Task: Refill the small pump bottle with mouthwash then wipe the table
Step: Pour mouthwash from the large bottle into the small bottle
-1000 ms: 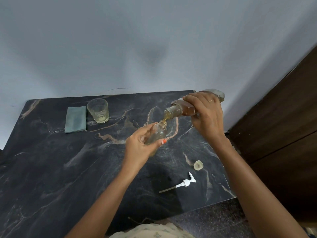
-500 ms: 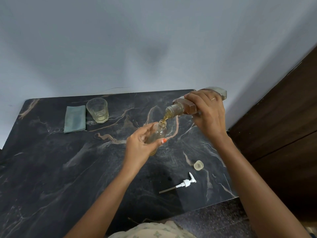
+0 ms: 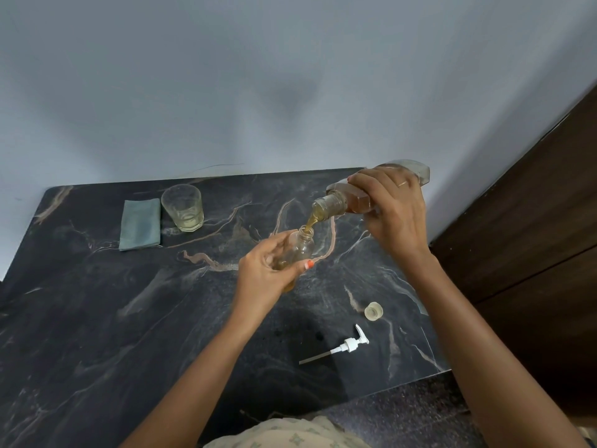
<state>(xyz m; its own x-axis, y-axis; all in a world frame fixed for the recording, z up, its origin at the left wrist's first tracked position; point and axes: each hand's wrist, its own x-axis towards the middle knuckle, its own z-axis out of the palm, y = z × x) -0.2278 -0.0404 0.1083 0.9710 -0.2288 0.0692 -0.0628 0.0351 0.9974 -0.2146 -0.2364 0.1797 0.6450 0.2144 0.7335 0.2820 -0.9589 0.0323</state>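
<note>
The left hand (image 3: 263, 274) curls closed around something at mid-frame, thumb forward. The right hand (image 3: 392, 211) is raised higher, fingers (image 3: 371, 182) wrapped over its load, wrist bent downward.

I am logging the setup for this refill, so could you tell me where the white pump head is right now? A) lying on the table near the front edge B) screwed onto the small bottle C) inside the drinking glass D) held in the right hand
A: the white pump head lies loose on the dark table, near its front edge, while the small bottle stands open under the pour.
</note>
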